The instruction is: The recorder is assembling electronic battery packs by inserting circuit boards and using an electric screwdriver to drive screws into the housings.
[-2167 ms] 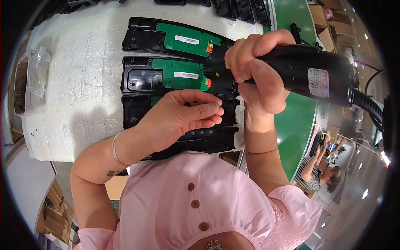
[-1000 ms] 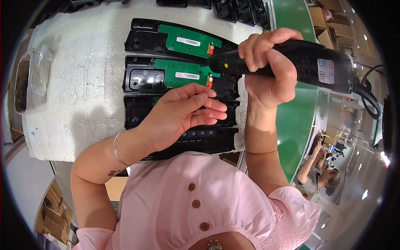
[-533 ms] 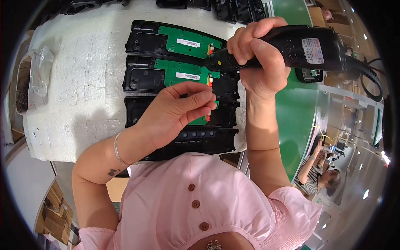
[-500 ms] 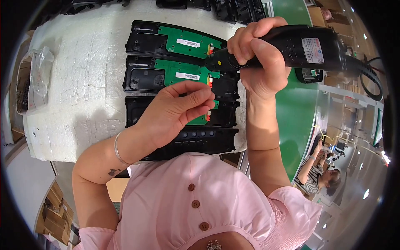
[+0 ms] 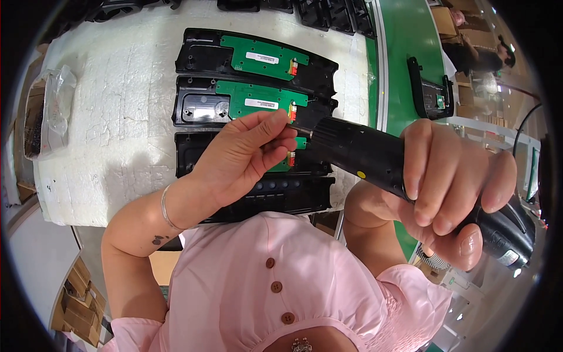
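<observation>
My right hand (image 5: 451, 190) is wrapped round a black electric screwdriver (image 5: 363, 154), held nearly level with its bit pointing left. The bit's tip meets the pinched fingertips of my left hand (image 5: 243, 154); whatever they hold is too small to make out. Both hands are above a column of black plastic housings. The far housing (image 5: 202, 54) carries a green circuit board (image 5: 246, 50) with a white label and a red-and-white connector. Below it lies a second housing (image 5: 205, 108) with a like board (image 5: 243, 97). My left hand partly hides a third housing (image 5: 187, 149) and the nearest one (image 5: 299, 199).
A white foam-like work surface (image 5: 123, 117) lies under the housings. At its left stands a box with a clear plastic bag (image 5: 56, 108). More black parts (image 5: 328, 13) lie along the far edge. On the green surface to the right is another housing (image 5: 431, 97). A person (image 5: 484, 58) is beyond.
My right hand has brought the screwdriver back from the second housing, toward me and right, turning its bit to my left fingertips. My left hand has barely moved.
</observation>
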`<state>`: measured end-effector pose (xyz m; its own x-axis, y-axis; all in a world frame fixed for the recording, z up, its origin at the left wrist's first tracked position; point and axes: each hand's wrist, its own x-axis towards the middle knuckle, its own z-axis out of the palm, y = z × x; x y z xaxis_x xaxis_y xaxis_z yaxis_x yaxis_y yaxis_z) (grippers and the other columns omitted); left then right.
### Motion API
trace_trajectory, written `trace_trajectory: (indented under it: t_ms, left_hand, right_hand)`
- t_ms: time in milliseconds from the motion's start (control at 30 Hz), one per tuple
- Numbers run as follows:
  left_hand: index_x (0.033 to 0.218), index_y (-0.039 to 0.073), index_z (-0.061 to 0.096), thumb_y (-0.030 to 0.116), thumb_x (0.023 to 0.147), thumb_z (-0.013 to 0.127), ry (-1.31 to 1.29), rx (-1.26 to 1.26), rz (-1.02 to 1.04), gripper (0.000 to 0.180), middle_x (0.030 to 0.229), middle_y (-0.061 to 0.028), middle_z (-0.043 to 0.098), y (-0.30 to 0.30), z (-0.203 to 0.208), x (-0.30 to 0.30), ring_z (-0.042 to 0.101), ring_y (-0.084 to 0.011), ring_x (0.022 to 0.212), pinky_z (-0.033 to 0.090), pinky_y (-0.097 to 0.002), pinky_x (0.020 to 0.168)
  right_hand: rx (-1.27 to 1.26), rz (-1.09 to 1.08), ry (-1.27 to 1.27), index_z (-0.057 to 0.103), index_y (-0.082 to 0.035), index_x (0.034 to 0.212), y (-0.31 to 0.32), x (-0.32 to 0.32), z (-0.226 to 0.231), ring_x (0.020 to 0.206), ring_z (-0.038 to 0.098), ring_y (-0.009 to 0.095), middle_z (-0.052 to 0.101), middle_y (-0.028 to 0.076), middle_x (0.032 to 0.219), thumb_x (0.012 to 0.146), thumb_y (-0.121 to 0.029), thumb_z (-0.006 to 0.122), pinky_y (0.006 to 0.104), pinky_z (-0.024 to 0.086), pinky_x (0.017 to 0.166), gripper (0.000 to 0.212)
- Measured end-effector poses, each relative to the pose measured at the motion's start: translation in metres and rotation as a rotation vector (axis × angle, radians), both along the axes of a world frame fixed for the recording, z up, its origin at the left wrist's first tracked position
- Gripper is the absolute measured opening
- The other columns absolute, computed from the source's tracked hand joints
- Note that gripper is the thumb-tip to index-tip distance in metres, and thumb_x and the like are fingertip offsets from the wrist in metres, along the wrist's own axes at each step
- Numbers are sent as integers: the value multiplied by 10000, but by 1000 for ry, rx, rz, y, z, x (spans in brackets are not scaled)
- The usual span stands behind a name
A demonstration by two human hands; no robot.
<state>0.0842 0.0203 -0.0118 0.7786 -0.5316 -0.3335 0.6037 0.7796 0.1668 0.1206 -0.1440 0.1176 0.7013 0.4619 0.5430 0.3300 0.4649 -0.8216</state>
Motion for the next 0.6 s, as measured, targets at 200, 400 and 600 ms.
trace_trajectory:
  t_ms: [200,400,600]
  left_hand:
    - [1042,-19,528,304,853,544,49,34,-67,375,1001,-96,551,-13,19,-7,557,-163,938,481,-247,817]
    - [1191,-92,388,199,928,398,21,109,-273,392,1090,-178,540,-12,15,-18,561,-245,994,480,-276,846]
    - [1031,4,524,149,912,437,-112,201,-237,207,927,-115,599,-10,17,-25,607,-176,853,502,-238,753]
  right_hand:
    - [-57,-26,-145,429,-101,889,-1,5,-20,498,440,72,457,-77,560,659,-58,528,233,338,515,254]
    - [-78,-334,93,447,-35,919,6,16,-61,439,349,127,350,16,522,656,-80,396,299,338,499,272]
    - [23,-227,134,423,1,845,3,23,-69,453,438,125,464,68,600,655,85,469,260,400,431,213]
